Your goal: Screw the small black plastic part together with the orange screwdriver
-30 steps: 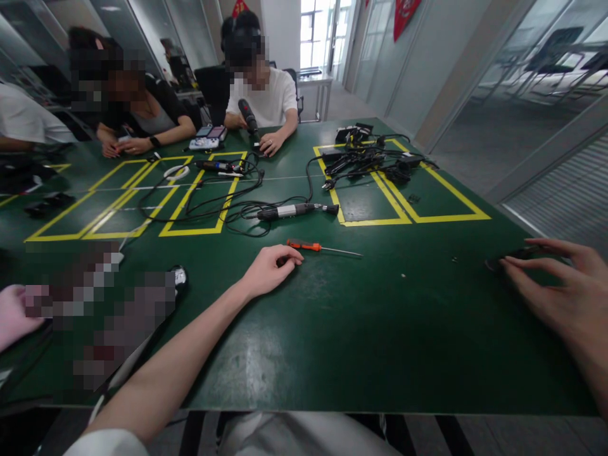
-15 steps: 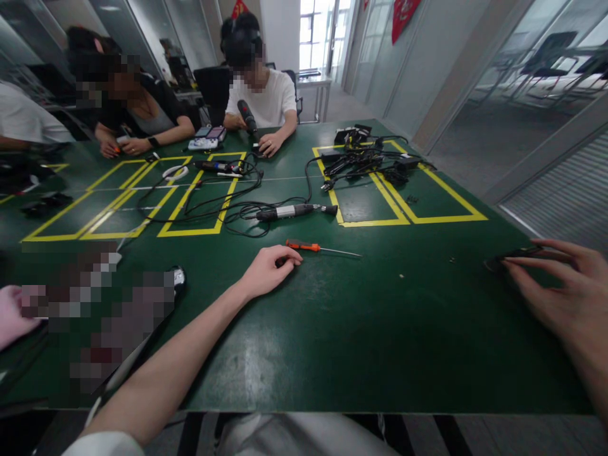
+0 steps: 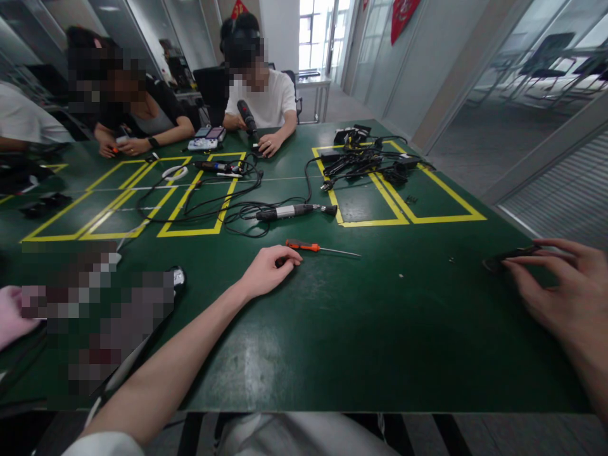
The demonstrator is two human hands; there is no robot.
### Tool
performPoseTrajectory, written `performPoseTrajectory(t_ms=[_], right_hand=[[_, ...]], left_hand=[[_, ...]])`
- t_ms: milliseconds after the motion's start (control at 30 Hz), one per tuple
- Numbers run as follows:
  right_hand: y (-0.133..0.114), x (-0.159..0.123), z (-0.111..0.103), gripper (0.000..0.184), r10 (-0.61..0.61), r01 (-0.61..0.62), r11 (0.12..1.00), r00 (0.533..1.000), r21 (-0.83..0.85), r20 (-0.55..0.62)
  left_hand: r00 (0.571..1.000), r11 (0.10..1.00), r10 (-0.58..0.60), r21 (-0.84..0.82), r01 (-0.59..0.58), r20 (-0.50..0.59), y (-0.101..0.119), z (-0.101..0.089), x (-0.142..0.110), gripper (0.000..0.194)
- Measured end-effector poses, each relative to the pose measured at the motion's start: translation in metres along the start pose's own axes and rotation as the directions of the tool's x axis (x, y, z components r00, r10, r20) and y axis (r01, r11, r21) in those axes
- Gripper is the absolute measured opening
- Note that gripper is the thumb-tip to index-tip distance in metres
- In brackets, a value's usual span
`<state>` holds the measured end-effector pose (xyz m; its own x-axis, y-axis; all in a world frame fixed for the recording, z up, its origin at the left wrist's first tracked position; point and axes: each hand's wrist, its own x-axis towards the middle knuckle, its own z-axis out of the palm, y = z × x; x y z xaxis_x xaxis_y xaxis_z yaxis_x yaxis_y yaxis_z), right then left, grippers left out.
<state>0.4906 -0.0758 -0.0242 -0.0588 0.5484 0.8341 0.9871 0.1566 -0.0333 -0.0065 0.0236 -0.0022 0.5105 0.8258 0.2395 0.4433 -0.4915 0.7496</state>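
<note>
My left hand (image 3: 272,271) rests on the green table with its fingers curled over a small dark thing, mostly hidden beneath them. Just beyond the fingertips lies a screwdriver (image 3: 303,246) with an orange and black handle, its thin shaft pointing right. At the right edge, my right hand (image 3: 565,282) pinches a flat dark piece (image 3: 504,258) between thumb and fingers, low over the tabletop; its kind cannot be made out. Tiny bits (image 3: 451,259) lie to the left of that piece.
A grey and black power tool (image 3: 289,211) with a coiled cord lies ahead. Behind it to the right is a heap of black cables and adapters (image 3: 358,158). Yellow tape (image 3: 375,223) marks rectangles. Co-workers sit opposite, one holding a power screwdriver (image 3: 247,116). Blurred-out devices and another person's hand (image 3: 16,316) are left.
</note>
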Motion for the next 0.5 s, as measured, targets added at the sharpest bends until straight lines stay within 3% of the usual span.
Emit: performPoseTrajectory(t_ms=[200, 333, 433, 500], right_hand=[[-0.005, 0.000, -0.001, 0.019, 0.075, -0.075, 0.997, 0.997, 0.001, 0.034], [-0.012, 0.005, -0.003, 0.024, 0.215, -0.220, 0.973, 0.974, 0.075, 0.074], [-0.022, 0.013, -0.006, 0.034, 0.359, -0.371, 0.918, 0.928, 0.140, 0.102], [-0.029, 0.019, -0.007, 0.050, 0.516, -0.527, 0.819, 0.850, 0.227, 0.110]], left_hand=[[1.000, 1.000, 0.008, 0.001, -0.008, 0.000, 0.000, 0.000, 0.001, 0.022], [1.000, 1.000, 0.007, 0.006, -0.007, 0.002, 0.000, 0.000, 0.000, 0.022], [1.000, 1.000, 0.005, 0.016, -0.005, 0.003, 0.000, 0.000, 0.000, 0.022], [1.000, 1.000, 0.005, 0.021, -0.005, 0.003, 0.000, 0.000, 0.001, 0.022]])
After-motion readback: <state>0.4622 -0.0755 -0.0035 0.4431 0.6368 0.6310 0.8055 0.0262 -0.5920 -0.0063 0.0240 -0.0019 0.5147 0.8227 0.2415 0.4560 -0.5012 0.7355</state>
